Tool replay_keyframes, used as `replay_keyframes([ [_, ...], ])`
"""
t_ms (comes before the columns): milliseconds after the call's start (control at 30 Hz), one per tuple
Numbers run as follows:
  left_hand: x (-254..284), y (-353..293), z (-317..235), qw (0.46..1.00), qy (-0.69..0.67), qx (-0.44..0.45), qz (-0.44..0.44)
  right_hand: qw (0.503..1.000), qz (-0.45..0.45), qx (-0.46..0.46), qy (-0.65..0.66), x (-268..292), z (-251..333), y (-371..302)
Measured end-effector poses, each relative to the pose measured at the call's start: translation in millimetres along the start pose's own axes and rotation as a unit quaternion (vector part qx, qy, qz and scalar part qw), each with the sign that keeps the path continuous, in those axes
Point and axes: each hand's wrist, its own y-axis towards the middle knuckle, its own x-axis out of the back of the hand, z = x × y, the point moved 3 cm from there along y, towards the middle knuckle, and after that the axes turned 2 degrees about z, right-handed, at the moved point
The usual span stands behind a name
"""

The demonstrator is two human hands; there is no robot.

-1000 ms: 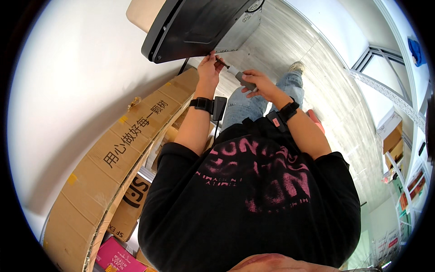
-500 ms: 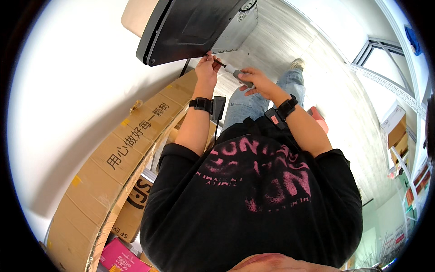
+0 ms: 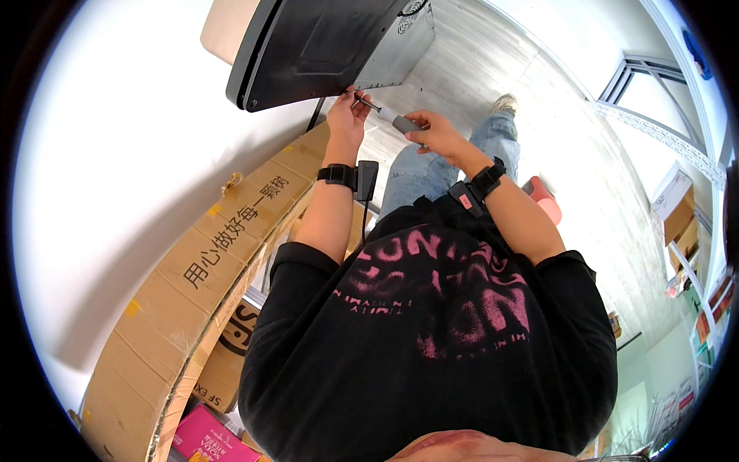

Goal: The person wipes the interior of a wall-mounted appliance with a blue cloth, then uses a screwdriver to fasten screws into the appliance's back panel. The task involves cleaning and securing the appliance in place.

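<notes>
My left hand (image 3: 348, 117) is closed, its fingertips pinching a slim dark rod (image 3: 369, 103) close to the lower edge of a large black panel-like unit (image 3: 319, 50). Whether the rod is a long bolt or a driver bit, I cannot tell. In my right hand (image 3: 440, 137) is a grey-handled tool (image 3: 408, 126), like a screwdriver, with a pale front end aimed toward the rod's outer end. The contact between tool and rod is too small to make out. Both wrists wear black straps with small boxes.
A long, opened cardboard box (image 3: 219, 239) runs along the white wall at my left, with a smaller carton (image 3: 223, 366) and a pink box (image 3: 212, 437) beside it. My legs extend over the pale wooden floor (image 3: 477, 54). Shelving (image 3: 704, 254) stands at the far right.
My left hand has shifted slightly left and its fingers have opened a little around the rod. My right hand, with the grey-handled tool, has moved slightly left and up.
</notes>
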Motion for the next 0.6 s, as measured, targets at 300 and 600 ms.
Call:
replay_keyframes([
  [300,-1.6,-5.0,-3.0,1.000,-0.012,0.001,0.002,1.000,-0.019,0.015,-0.009,-0.1,2.2,-5.0],
  [600,-0.5,-3.1,-2.6,1.000,-0.020,0.006,0.008,1.000,-0.020,0.020,0.002,2.7,0.8,-8.1],
])
